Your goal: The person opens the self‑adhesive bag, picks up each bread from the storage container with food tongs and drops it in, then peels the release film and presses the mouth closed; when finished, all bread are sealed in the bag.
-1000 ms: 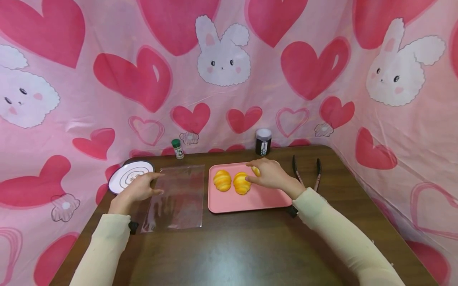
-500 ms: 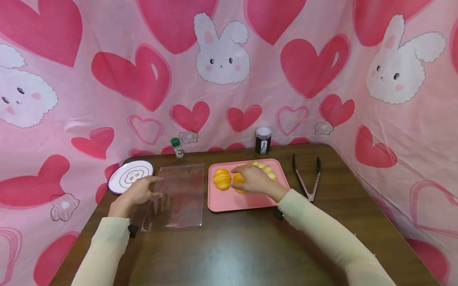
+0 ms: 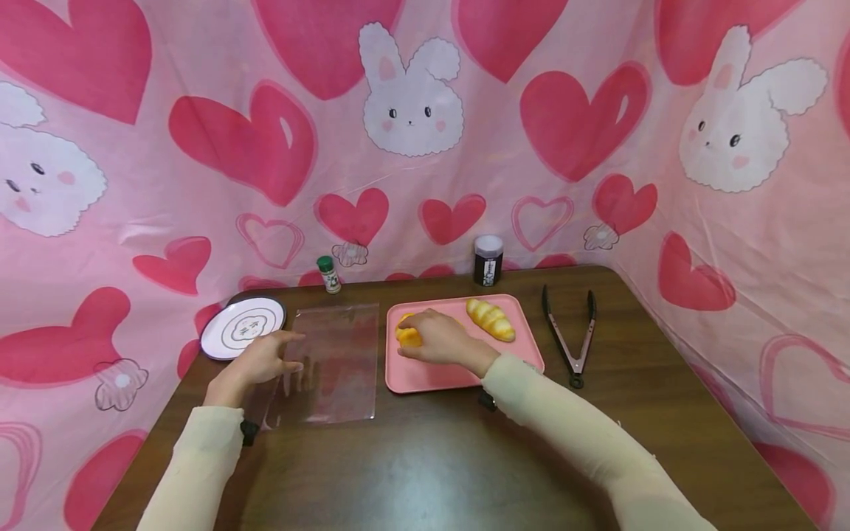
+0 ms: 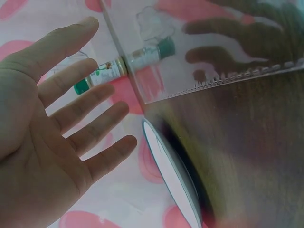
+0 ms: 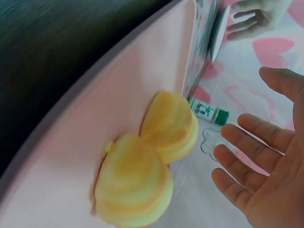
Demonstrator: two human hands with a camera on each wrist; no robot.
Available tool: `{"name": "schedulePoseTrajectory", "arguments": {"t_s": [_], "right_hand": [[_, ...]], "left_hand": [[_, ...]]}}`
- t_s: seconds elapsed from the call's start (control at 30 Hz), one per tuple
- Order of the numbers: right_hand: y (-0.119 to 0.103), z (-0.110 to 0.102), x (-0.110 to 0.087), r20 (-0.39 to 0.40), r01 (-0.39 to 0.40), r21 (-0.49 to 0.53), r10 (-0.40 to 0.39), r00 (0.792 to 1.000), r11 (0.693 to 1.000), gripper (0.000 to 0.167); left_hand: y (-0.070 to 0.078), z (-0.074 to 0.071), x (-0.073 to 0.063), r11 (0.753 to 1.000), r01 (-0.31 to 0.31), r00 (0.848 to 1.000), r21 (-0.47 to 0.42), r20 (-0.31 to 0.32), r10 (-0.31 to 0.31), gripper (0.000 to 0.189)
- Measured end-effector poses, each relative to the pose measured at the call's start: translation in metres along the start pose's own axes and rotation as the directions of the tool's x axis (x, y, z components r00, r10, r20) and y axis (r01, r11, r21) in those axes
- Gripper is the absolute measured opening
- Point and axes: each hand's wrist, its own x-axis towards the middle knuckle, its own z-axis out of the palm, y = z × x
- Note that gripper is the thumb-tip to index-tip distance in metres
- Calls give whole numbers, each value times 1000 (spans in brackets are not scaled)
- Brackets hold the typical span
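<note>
Left hand [image 3: 255, 363] spread, right hand [image 3: 440, 339] spread near 2 rolls [image 5: 135, 183], jar label [image 3: 490, 272] illegible.

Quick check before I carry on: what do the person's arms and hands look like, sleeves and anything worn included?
The left sleeve and right sleeve are long, plain and cream-coloured, ending in cuffs near the wrists. A small black object shows beside the left cuff and another beside the right cuff. No gloves or rings show on the left hand or right hand.
</note>
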Motion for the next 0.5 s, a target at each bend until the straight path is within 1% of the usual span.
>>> {"name": "schedulePoseTrajectory", "arguments": {"t_s": [0.17,0.3,0.37,0.5], "right_hand": [[-6,13,10,10,7,2,-7,1000,1000,51],[-11,24,18,-11,46,-49,-47,999,998,49],[-14,27,22,-19,70,-76,-72,997,995,49],[-20,32,29,0,84,-108,-85,996,991,49]], "left_hand": [[-1,2,2,1000,-11,1000,8,-1,11,57],[-2,4,3,1000,-4,1000,9,9,4,58],[-2,5,3,1000,10,1000,2,12,-10,58],[-2,6,4,1000,9,1000,0,8,-9,57]]}}
